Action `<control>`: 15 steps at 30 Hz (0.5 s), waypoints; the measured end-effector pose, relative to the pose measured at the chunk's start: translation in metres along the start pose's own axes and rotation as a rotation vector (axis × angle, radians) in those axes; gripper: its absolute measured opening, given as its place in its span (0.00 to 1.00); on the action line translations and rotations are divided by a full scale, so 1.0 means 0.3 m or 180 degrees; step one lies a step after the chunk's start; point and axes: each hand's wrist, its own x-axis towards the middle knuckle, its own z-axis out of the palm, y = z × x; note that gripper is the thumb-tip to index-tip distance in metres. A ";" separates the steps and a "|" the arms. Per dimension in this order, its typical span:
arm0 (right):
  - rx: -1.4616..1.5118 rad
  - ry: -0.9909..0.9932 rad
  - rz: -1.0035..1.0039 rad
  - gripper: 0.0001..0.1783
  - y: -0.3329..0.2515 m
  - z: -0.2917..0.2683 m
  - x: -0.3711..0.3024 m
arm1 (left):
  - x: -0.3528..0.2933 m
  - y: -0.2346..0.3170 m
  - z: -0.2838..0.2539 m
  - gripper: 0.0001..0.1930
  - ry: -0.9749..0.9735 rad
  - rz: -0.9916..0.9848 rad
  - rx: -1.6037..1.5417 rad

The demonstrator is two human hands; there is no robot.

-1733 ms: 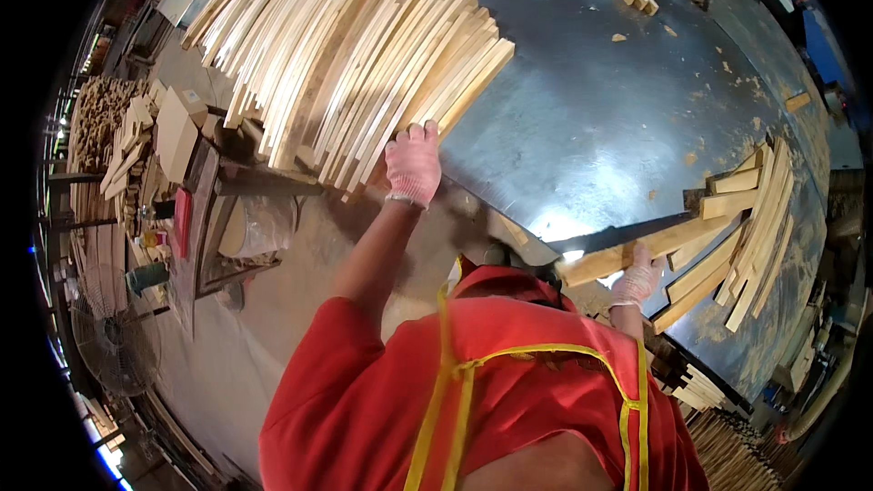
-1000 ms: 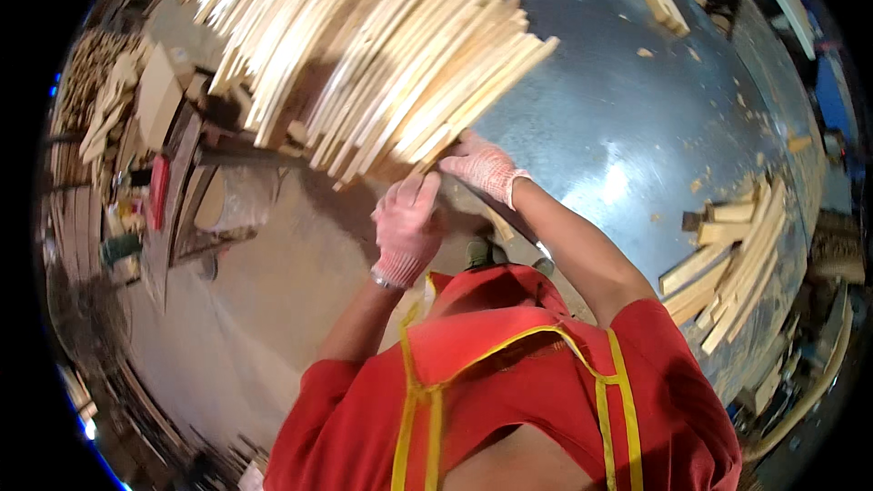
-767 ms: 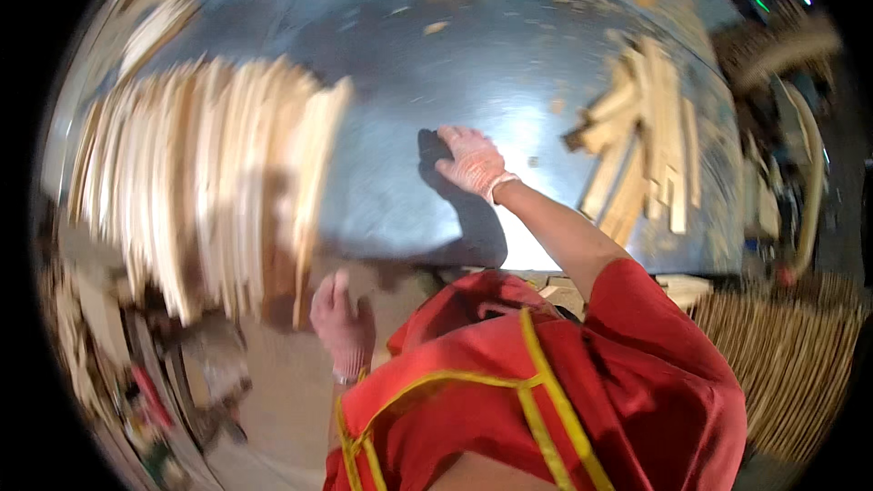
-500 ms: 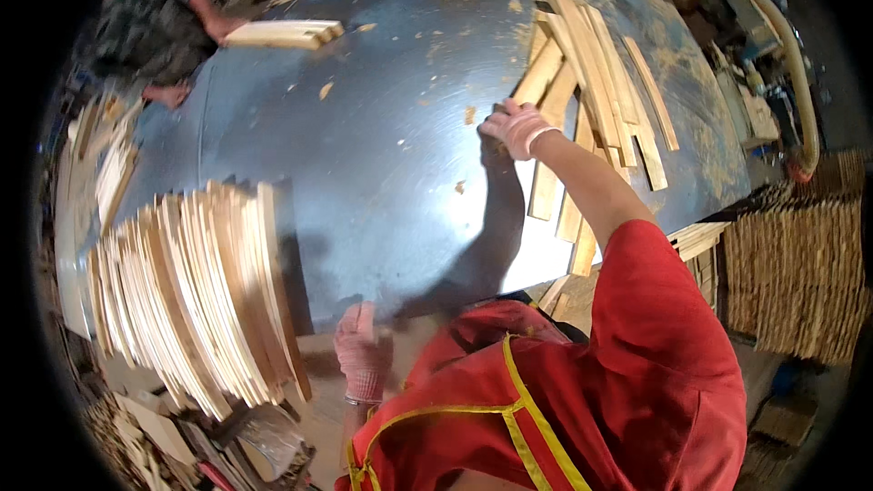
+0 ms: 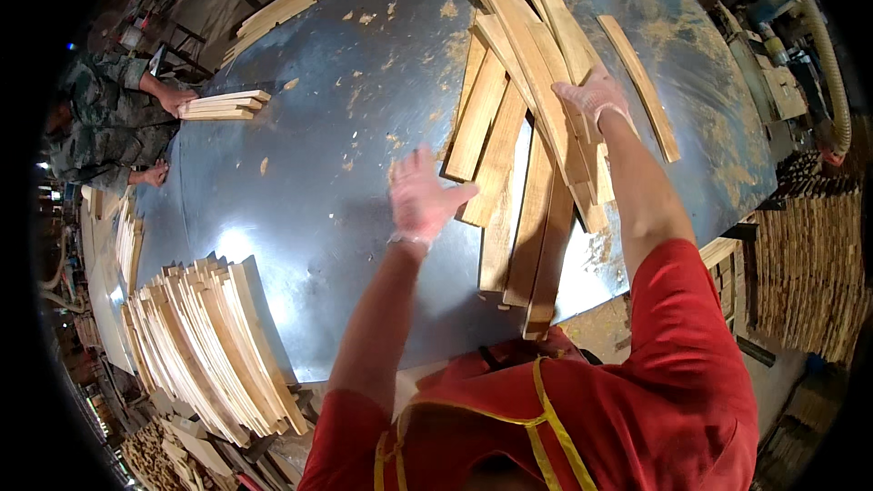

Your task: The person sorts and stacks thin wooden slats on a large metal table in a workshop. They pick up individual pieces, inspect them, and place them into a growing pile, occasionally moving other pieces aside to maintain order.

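Observation:
A loose fan of pale wooden strips point(image 5: 511, 136) lies overlapping on the metal-topped table, in front of me and a little to the right. My right hand point(image 5: 596, 98), in a thin light glove, reaches over the pile with its fingers curled across a wooden strip point(image 5: 564, 25). To the left of the pile, my gloved left hand point(image 5: 424, 195) is raised with fingers spread, slightly blurred and holding nothing. Its thumb points toward the ends of the nearest strips. One separate strip point(image 5: 641, 86) rests to the right of my right hand.
Many strips stand packed in a row point(image 5: 214, 345) at the table's near left edge. At the far left a co-worker's hand point(image 5: 173, 100) holds a small bundle of strips point(image 5: 223, 106). Stacked timber point(image 5: 809, 264) stands beyond the right edge. Shavings litter the tabletop point(image 5: 336, 191).
My left hand has risen from the near table edge to beside the pile, opening. My right hand has shifted right across the strips, which now lie more spread out.

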 end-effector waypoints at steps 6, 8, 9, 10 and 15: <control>-0.0303 -0.0248 -0.0666 0.64 -0.107 0.011 -0.246 | 0.080 0.300 0.045 0.55 -0.1031 -0.1470 -0.1068; 0.0058 -0.0082 -0.0897 0.65 -0.095 0.037 -0.253 | 0.034 0.279 0.051 0.47 -0.0667 -0.1817 -0.1364; 0.0269 -0.0194 -0.0848 0.65 -0.091 0.035 -0.252 | 0.010 0.254 0.048 0.44 -0.1027 -0.1983 -0.2058; 0.0356 -0.0157 -0.0781 0.65 -0.094 0.039 -0.254 | -0.003 0.245 0.023 0.41 -0.1411 -0.2109 -0.2768; 0.2094 -0.0575 -0.1194 0.64 -0.125 0.180 -0.399 | -0.198 0.239 -0.118 0.27 -0.1646 -0.2263 -0.4228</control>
